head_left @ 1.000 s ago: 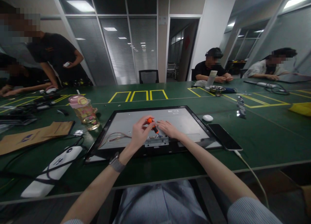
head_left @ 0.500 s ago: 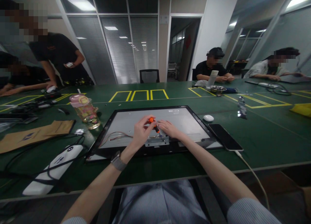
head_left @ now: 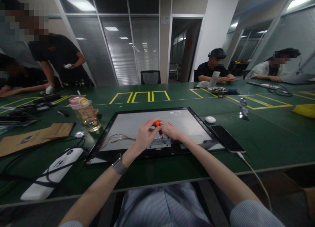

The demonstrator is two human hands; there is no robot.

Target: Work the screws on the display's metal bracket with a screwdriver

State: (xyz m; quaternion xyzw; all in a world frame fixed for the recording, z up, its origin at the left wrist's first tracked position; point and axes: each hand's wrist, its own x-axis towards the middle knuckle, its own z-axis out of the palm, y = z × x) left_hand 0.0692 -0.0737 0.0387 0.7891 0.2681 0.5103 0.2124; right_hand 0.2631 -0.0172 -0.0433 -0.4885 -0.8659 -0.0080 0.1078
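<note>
My left hand (head_left: pixel 145 135) pinches a screwdriver (head_left: pixel 157 123) with an orange and black handle. The screwdriver tilts down toward a small metal bracket (head_left: pixel 159 143) on the near side of a flat display panel (head_left: pixel 125 122). Fingers stretched out, my right hand (head_left: pixel 171 131) lies close beside the handle; whether the fingertips touch the tool I cannot make out. The panel lies back side up, with a grey metal back and a black frame. Thin wires (head_left: pixel 118 136) run across its left part. The tip of the screwdriver is too small to see clearly.
Left of the panel are a pink-lidded bottle (head_left: pixel 86 113), a brown paper bag (head_left: pixel 36 138) and a white power bank (head_left: pixel 52 174) with black cables. At right lie a white earbud case (head_left: pixel 210 119) and a phone (head_left: pixel 227 138) on a cable. Several people work around the table.
My left hand and the screwdriver have shifted slightly to the right, and the handle now stands closer to my right fingers. My right hand has barely moved.
</note>
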